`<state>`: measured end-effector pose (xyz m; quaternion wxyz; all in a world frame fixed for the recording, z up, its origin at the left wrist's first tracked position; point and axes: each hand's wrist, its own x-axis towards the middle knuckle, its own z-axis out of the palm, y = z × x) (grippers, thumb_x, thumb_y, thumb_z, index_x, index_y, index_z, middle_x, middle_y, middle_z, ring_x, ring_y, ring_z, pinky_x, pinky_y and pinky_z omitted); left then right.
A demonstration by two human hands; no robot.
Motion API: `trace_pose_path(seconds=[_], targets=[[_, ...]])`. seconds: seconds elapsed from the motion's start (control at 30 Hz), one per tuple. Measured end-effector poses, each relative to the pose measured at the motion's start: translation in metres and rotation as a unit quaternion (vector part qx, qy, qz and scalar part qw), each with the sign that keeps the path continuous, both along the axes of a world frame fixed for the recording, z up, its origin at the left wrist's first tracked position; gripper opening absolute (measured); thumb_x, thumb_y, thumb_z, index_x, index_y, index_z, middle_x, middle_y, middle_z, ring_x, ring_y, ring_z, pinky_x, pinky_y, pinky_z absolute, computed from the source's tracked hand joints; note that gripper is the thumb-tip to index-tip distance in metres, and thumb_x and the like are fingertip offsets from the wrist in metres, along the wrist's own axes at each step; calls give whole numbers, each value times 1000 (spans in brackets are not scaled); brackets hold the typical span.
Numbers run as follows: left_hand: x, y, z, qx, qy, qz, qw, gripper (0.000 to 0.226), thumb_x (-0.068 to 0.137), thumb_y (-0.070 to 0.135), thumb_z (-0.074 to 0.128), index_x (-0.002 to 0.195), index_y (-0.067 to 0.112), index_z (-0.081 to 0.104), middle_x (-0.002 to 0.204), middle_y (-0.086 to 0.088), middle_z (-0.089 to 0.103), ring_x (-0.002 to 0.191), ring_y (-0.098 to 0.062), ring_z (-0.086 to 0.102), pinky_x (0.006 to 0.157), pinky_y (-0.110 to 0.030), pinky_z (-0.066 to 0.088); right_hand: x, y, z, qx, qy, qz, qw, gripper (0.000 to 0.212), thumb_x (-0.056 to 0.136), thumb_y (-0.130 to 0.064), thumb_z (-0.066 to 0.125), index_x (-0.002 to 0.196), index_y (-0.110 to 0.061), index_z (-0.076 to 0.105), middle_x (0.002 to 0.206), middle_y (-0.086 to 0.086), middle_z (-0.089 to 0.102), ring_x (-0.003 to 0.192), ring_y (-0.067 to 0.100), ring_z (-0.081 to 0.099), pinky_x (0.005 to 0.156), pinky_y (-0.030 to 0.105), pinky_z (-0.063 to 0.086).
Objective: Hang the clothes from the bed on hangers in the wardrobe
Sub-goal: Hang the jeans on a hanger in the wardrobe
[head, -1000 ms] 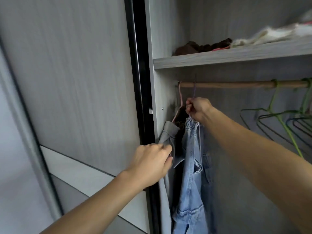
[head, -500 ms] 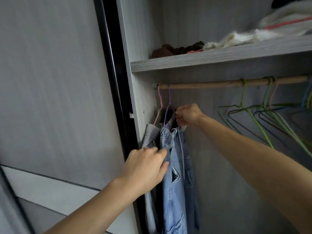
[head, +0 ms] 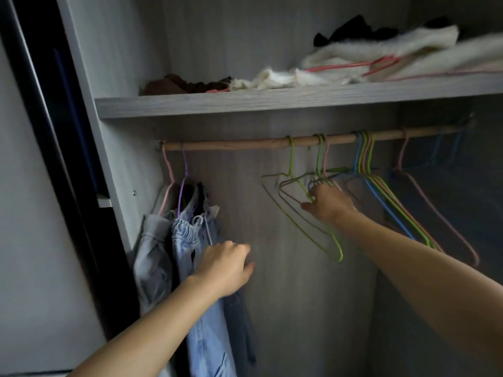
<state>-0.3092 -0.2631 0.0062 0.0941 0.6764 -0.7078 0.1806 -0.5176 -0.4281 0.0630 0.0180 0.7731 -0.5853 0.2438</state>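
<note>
The right hand is gripping a green wire hanger on the wooden rail, the left hand hovering, loosely curled and empty, by light-blue denim jeans.

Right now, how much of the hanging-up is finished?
Done: a grey garment on a pink hanger and blue jeans on a purple hanger hang on the rod. In hand: the right hand grips an empty green hanger; the left hand is by the jeans. Left: any clothes not yet hung are out of view, so I cannot tell how many.
</note>
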Motion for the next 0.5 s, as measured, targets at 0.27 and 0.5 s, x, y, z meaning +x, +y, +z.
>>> trace_pose_path(seconds=[0.27, 0.5], targets=[[22, -5, -8, 23, 10, 26, 999, 31, 92, 48, 47, 102, 21, 60, 101, -9, 65, 98, -32, 62, 69, -34, 39, 7, 17, 23, -98, -186, 34, 977, 26, 95, -39, 49, 87, -18, 63, 85, 9, 67, 88, 34, 62, 64, 34, 43], [16, 14, -23, 60, 23, -30, 997, 32, 90, 50, 49, 97, 20, 60, 100, -8, 66, 100, -31, 62, 77, -34, 46, -25, 93, -24, -105, -189, 15, 976, 25, 92, -39, 49, 111, -31, 63, 101, 8, 71, 99, 37, 62, 78, 39, 51]])
